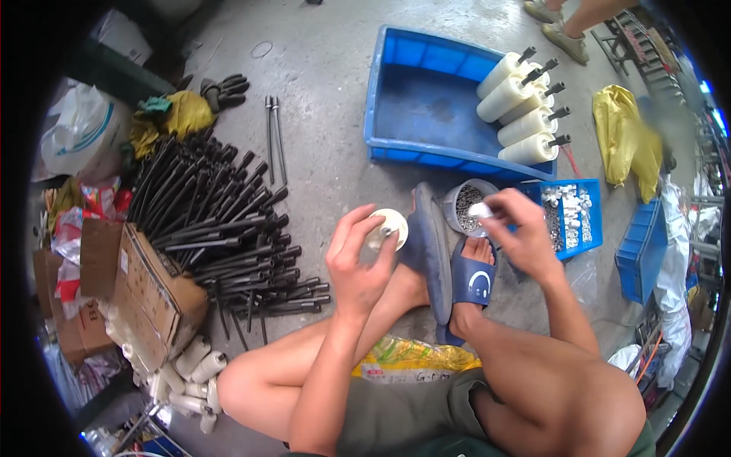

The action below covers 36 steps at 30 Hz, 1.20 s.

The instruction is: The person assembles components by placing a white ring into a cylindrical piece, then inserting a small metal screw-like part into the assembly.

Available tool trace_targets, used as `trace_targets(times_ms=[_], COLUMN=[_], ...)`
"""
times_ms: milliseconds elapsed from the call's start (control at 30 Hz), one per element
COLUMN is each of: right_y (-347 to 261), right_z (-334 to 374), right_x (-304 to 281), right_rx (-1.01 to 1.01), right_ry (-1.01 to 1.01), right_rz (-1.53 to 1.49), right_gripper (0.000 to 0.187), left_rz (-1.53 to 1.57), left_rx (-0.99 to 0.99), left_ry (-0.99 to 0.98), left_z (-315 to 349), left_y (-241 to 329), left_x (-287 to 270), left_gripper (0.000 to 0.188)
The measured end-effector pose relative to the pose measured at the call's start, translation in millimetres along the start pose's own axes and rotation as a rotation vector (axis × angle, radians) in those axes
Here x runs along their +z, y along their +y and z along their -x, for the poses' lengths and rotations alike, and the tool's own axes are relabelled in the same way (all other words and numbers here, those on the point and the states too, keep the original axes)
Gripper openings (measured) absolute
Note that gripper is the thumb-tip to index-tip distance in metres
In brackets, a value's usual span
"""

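My left hand (352,266) is closed around a cream-white roller (397,222), seen end-on with a small metal piece at its centre. The fingertips lie over its round end face. To the right, my right hand (527,236) pinches a small white plastic part (480,210) between thumb and fingers. That hand hovers over a round tub (451,218) of small metal pieces. Beside it sits a blue tray (596,242) with white fittings and metal parts. Several white rollers (510,103) with black shaft ends lean inside a large blue crate (378,91).
A big pile of black-ended rods (221,221) lies left, with two separate rods (276,141) behind it. Cardboard box (156,297) and more white rollers (199,365) are near my left knee. Yellow sacks (620,129), a blue bin (640,251) and another person's feet (565,42) are right.
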State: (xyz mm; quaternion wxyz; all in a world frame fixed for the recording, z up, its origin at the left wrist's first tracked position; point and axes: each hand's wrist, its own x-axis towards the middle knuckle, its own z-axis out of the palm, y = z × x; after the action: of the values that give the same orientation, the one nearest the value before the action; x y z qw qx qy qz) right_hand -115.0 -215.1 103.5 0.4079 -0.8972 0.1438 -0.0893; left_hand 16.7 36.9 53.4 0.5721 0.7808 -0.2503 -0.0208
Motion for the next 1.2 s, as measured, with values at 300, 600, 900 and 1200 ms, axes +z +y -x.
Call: trace_targets(times_ms=[300, 600, 900, 1200], right_y=[-55, -62, -82, -69], right_z=[-51, -48, -54, -69], right_x=[42, 53, 56, 55], right_rx=[-0.286, -0.074, -0.316, 0.026], right_ry=[-0.379, -0.262, -0.282, -0.417], right_rz=[-0.047, -0.185, 0.168, -0.046], right_gripper=[0.024, 0.021, 0.024, 0.042], left_rz=[0.007, 0.069, 0.033, 0.045], left_rx=[0.007, -0.019, 0.005, 0.022], left_ry=[-0.003, 0.002, -0.086, -0.136], left_z=[13, 1, -3, -10], left_y=[3, 2, 2, 9], left_x=[3, 2, -7, -5], left_gripper=[0.029, 0.027, 0.031, 0.026])
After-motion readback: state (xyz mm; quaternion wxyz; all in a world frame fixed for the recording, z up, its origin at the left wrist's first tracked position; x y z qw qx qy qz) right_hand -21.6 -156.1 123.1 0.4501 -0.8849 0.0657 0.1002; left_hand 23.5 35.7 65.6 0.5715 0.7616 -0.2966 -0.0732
